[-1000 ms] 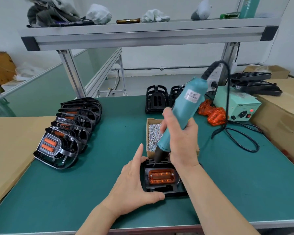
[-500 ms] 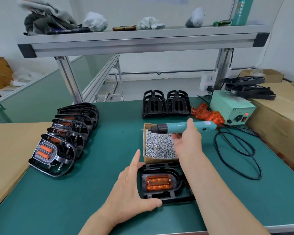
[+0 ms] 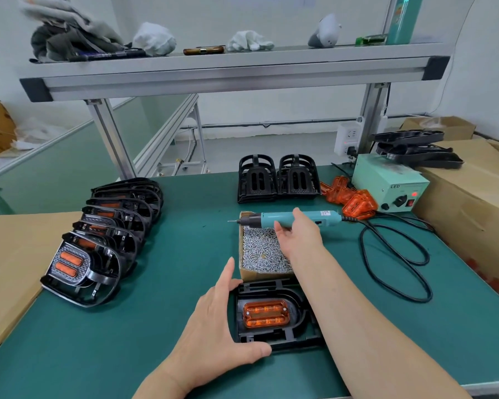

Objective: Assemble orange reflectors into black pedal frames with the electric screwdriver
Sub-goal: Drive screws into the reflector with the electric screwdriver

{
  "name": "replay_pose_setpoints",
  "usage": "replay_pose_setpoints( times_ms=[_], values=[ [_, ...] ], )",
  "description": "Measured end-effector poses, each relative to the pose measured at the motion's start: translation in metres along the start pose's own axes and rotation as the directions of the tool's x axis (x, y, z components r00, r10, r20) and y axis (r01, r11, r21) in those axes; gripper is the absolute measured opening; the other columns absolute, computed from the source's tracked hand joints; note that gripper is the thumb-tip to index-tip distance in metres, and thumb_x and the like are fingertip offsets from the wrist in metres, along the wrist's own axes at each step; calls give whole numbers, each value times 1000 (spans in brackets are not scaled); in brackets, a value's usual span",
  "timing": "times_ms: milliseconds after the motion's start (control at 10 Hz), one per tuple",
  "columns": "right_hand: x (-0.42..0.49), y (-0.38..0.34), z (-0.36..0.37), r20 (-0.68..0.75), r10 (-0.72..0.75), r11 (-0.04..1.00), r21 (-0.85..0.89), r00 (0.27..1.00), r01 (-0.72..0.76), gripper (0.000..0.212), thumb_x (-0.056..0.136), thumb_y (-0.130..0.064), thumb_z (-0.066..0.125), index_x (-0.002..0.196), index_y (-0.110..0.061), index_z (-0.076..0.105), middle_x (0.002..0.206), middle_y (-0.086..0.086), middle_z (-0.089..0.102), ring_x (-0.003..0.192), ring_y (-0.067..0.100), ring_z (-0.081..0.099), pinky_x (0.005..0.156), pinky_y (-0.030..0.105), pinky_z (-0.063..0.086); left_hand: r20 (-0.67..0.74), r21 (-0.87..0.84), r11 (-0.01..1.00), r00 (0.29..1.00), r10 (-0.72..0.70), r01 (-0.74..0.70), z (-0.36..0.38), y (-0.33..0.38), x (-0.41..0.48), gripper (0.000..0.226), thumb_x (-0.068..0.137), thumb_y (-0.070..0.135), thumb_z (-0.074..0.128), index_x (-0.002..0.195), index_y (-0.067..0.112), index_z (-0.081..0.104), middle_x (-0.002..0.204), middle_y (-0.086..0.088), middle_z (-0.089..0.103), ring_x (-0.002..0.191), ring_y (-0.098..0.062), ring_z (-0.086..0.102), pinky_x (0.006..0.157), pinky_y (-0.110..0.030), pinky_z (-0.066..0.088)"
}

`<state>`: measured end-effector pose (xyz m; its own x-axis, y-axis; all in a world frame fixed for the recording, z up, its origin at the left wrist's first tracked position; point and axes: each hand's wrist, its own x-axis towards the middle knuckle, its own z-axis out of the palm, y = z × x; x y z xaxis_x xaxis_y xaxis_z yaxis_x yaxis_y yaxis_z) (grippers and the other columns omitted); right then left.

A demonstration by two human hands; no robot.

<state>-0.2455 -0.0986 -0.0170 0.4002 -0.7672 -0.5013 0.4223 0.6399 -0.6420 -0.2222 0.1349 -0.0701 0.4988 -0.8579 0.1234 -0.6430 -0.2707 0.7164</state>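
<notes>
- The right hand (image 3: 298, 236) has thumb and fingers loosely closed round the barrel of the electric screwdriver (image 3: 261, 218). The tool lies level across the far rim of the screw box (image 3: 265, 275), its bit pointing toward the table's left edge. With so slack a hold, the round barrel could roll down into the screws or off the rim.
- Its cord (image 3: 362, 249) loops toward the table's right edge. A snagged loop could tug the tool aside.
- The left hand (image 3: 213, 321) lies open, forefinger straight along the left side of the black pedal frame (image 3: 300, 335) and thumb against its near edge. That braces one corner only, so a push from the tool could slide or twist the frame toward the right.
- The frame sits near the near edge of the table (image 3: 156, 326), touching the screw box. The orange reflector (image 3: 265, 313) is seated in its middle.
- Pale dots at the reflector's ends may be screw heads, but whether they are driven home is too small to tell. An unseated screw would leave the reflector loose.
</notes>
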Motion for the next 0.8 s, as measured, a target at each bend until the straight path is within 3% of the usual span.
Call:
replay_pose_setpoints(
  times_ms=[100, 200, 300, 400, 500, 600, 700, 800],
  values=[
    [3, 1, -4, 86, 56, 993, 100, 995, -64, 39, 103, -6, 49, 140, 4, 44, 154, 24, 39, 138, 38, 47, 79, 28, 59, 3, 4, 1000, 1000, 7, -7, 0, 0, 0, 137, 51, 67, 81, 146, 57, -17, 136, 43, 34, 131, 6, 35, 106, -27, 35],
    [1, -3, -2, 101, 155, 975, 148, 983, -169, 11, 100, 0, 50, 103, -9, 56, 152, 30, 38, 140, 42, 43, 109, 42, 47, 4, 6, 1000, 1000, 10, -10, 0, 0, 0, 137, 51, 68, 81, 146, 57, -17, 135, 45, 33, 131, 8, 35, 104, -24, 34],
    [-5, -4, -7, 48, 65, 996, 65, 997, -68, 9, 98, 2, 53, 99, -7, 53, 144, 29, 46, 130, 39, 52, 107, 39, 49, 3, 7, 1000, 1000, 12, -12, 0, 1, 0, 137, 51, 68, 81, 146, 57, -17, 136, 43, 33, 131, 7, 35, 104, -24, 33],
    [-11, -9, -12, 1, 50, 987, 155, 999, -50, 13, 97, 4, 55, 108, -1, 49, 130, 24, 53, 108, 31, 59, 92, 34, 54, -2, 6, 1000, 1000, 9, -9, 0, 1, 0, 137, 51, 67, 81, 146, 58, -18, 137, 41, 34, 132, 5, 35, 105, -26, 34],
    [-23, -10, -14, 30, 31, 994, 101, 999, -34, 24, 98, 5, 52, 122, 4, 49, 133, 27, 52, 116, 36, 58, 102, 37, 52, -7, 1, 1000, 1000, 18, -18, 0, 1, 0, 137, 51, 67, 81, 146, 57, -17, 137, 41, 34, 132, 5, 35, 106, -26, 34],
    [-31, -17, -20, 17, 45, 994, 95, 999, -46, 27, 98, 6, 51, 124, 8, 46, 123, 31, 52, 116, 35, 55, 102, 36, 52, -7, -9, 999, 999, 34, -34, 0, 1, 1, 136, 52, 66, 82, 146, 57, -16, 134, 45, 34, 132, 8, 36, 103, -22, 34],
    [-38, -21, -27, 41, 37, 998, 48, 998, -39, 16, 98, 6, 50, 115, 8, 48, 113, 29, 51, 123, 36, 53, 105, 38, 51, -15, -17, 998, 998, 55, -55, 1, 0, 1, 136, 53, 62, 83, 148, 55, -15, 135, 46, 31, 132, 11, 35, 99, -12, 33],
    [-45, -23, -34, 46, 21, 999, 48, 999, -23, 18, 99, 7, 50, 117, 8, 49, 123, 33, 49, 128, 37, 52, 107, 39, 49, -24, -45, 997, 998, 55, -56, 1, -1, 1, 135, 54, 59, 84, 148, 56, -13, 138, 47, 28, 131, 16, 35, 95, 1, 30]
  ],
)
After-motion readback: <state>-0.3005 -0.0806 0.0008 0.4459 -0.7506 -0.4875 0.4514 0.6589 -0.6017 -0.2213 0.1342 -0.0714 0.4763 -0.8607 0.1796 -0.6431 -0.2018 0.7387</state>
